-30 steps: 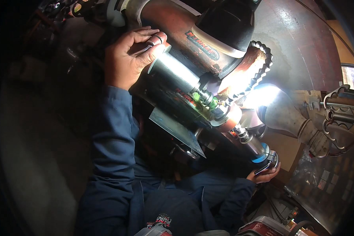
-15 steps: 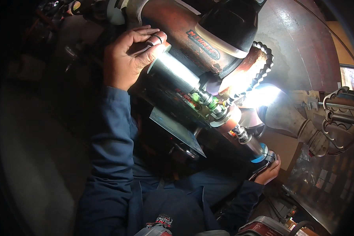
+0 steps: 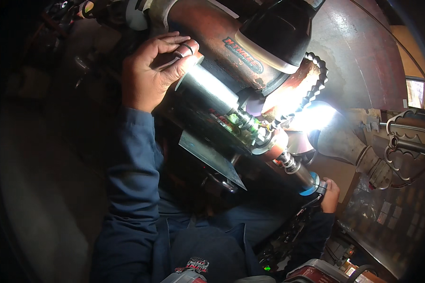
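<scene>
My left hand [image 3: 151,73] grips the upper-left end of a broad shiny metal cylinder [image 3: 211,87], thumb on the near side and fingers curled over the end. From the cylinder a stepped shaft [image 3: 246,120] runs down to the right, with bright green spots on it, to a reddish round part [image 3: 277,145]. Beyond that come more steps and a narrower cylinder [image 3: 303,179] with a blue ring [image 3: 310,189]. At a clamp-like fitting past the blue ring, my right hand [image 3: 331,195] has its fingers closed around the end; its palm side is hidden.
A black segmented hose [image 3: 322,78] curves down toward the shaft. Above stand a worn reddish housing [image 3: 198,23] and a black lamp hood [image 3: 276,35]. A flat metal plate [image 3: 208,158] projects below the shaft. Curved metal brackets [image 3: 403,129] hang at right.
My right hand has shifted slightly up and right, its fingers now around the far side of the end fitting. My left hand stays almost in place on the cylinder.
</scene>
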{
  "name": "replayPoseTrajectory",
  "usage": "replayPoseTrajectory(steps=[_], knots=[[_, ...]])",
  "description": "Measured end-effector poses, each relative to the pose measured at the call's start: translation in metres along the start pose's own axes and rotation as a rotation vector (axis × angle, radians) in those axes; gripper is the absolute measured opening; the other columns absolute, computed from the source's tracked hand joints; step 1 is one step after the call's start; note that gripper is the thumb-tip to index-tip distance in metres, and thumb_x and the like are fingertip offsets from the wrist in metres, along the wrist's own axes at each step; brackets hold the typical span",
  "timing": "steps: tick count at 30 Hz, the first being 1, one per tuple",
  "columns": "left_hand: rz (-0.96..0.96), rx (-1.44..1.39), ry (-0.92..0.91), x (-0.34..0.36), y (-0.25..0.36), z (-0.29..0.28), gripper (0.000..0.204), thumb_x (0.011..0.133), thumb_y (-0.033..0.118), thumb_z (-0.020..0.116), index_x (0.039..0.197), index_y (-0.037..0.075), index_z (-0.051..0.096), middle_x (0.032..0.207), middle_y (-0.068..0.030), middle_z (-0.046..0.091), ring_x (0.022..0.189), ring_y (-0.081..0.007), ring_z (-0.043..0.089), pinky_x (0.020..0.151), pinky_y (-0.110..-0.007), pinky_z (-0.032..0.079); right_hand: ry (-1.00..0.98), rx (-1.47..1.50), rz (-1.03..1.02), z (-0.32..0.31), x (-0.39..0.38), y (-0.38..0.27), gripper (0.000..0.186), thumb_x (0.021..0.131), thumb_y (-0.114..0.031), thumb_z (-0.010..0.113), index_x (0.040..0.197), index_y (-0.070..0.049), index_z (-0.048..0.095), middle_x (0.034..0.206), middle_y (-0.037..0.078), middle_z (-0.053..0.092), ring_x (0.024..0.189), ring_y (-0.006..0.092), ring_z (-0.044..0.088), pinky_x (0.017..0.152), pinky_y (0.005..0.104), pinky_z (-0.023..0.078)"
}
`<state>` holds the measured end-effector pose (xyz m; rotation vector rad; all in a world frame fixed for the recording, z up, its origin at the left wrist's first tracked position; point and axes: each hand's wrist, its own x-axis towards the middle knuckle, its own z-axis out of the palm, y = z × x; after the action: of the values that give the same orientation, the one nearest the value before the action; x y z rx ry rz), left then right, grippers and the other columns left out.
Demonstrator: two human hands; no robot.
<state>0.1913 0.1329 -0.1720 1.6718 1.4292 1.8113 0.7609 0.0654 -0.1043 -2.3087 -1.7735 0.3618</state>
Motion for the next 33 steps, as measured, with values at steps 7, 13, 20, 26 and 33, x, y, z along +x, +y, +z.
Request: replayPoseTrajectory(steps=[7,13,20,26,33], knots=[[0.058,0.025,0.033,0.003,-0.001,0.001,0.020,0.078,0.002,0.081,0.094,0.000,0.069,0.103,-0.0108,0.073,0.107,-0.0205,0.067,0.093,-0.035,0.053,-0.310,0.179,0.143,-0.003,0.032,0.029,0.032,0.102,-0.017,0.049,0.099,0.009,0.068,0.085,0.011,0.070,0.075,0.0173,0.064,0.073,0.0310,0.049],[-0.002,0.043,0.005,0.003,0.002,-0.002,0.016,0.083,0.004,0.078,0.095,0.001,0.068,0.111,-0.0125,0.072,0.116,-0.0240,0.063,0.100,-0.036,0.048,-0.552,0.304,0.317,-0.003,0.055,0.030,0.028,0.100,-0.015,0.053,0.097,0.009,0.069,0.084,0.009,0.070,0.071,0.0149,0.062,0.068,0.0303,0.049],[0.008,0.022,0.053,0.006,0.003,0.004,0.019,0.078,0.000,0.080,0.093,0.001,0.069,0.101,-0.0104,0.074,0.106,-0.0207,0.067,0.093,-0.035,0.053,-0.883,-0.168,-0.322,-0.003,0.088,0.056,0.028,0.096,-0.016,0.059,0.095,0.009,0.070,0.080,0.013,0.071,0.068,0.0179,0.063,0.068,0.0337,0.051],[0.007,0.030,0.001,0.004,0.002,-0.002,0.016,0.082,0.004,0.078,0.095,0.001,0.069,0.112,-0.0123,0.072,0.116,-0.0239,0.063,0.100,-0.036,0.048,-1.110,-0.505,-0.583,-0.001,0.107,0.038,0.021,0.084,-0.019,0.065,0.097,-0.005,0.074,0.095,0.018,0.071,0.086,0.0335,0.069,0.079,0.0377,0.054],[0.037,0.070,-0.007,0.008,0.002,0.000,0.017,0.081,0.004,0.079,0.094,0.001,0.069,0.106,-0.0116,0.073,0.112,-0.0229,0.065,0.100,-0.037,0.049,-1.080,-0.185,-0.387,0.010,0.105,0.046,0.019,0.082,-0.018,0.065,0.092,-0.003,0.073,0.091,0.020,0.069,0.083,0.0366,0.067,0.076,0.0411,0.054]])
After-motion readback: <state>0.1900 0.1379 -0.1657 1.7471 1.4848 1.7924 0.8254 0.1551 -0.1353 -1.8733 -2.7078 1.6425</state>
